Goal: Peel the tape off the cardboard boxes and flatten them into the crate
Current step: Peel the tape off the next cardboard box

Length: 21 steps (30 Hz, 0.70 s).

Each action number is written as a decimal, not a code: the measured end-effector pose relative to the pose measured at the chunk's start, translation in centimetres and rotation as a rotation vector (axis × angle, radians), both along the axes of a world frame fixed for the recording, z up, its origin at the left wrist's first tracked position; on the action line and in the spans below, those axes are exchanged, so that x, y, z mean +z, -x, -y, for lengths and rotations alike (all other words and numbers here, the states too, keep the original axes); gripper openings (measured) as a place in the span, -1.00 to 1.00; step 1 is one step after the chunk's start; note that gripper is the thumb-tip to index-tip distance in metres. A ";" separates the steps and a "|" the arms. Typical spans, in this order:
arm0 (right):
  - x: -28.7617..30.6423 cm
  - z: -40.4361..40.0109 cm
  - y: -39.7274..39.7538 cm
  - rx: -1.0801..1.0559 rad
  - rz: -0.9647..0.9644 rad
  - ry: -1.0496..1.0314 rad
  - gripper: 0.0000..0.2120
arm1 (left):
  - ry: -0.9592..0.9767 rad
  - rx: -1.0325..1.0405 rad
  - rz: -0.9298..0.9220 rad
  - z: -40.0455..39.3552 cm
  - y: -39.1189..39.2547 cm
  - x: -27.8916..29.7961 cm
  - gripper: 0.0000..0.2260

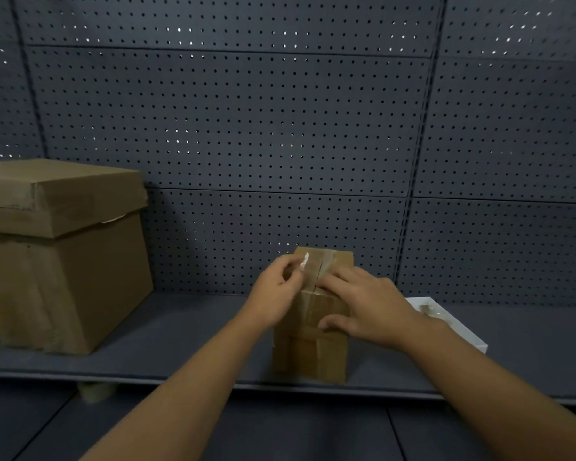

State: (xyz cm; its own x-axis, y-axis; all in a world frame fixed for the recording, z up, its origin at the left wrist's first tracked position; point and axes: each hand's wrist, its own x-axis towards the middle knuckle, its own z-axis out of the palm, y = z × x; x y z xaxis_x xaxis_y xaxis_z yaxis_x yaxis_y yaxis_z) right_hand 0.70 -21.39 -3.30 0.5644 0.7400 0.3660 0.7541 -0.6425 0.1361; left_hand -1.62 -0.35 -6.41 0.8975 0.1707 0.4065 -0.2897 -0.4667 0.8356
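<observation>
Cardboard box (313, 347), tape (305, 261), no print.

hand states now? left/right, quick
Left hand: pinches the lifted end of the clear tape strip on the small brown cardboard box.
Right hand: open, fingers flat, pressing the box top; no grip.

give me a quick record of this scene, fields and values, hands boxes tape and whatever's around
left hand: pinches a lifted tape end above the small box
right hand: fingers flat on the small box top, thumb at its front
small box: upright on the shelf, taped, top seam split
big box: left on the shelf, lidded, untouched
tray: white, right of the small box, partly hidden by the right arm
backing: grey pegboard
stage: peeling just begun, nothing flattened in view
</observation>
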 end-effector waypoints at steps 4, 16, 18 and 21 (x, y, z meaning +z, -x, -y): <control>0.1 0.6 0.0 -0.034 -0.027 -0.058 -0.51 | 0.281 0.021 0.060 0.7 3.0 -3.1 -0.65; 5.1 -1.8 -0.8 -0.225 -0.241 -0.690 -0.54 | -0.512 0.402 0.132 -1.1 0.8 7.2 -0.65; 5.4 -1.5 -1.2 -0.243 -0.299 -0.766 -0.45 | -0.613 0.344 0.073 -1.4 -0.4 9.8 -0.65; 4.8 -1.0 -1.8 -0.311 -0.358 -0.742 -0.41 | -0.673 0.209 -0.089 -1.6 -2.4 10.3 -0.68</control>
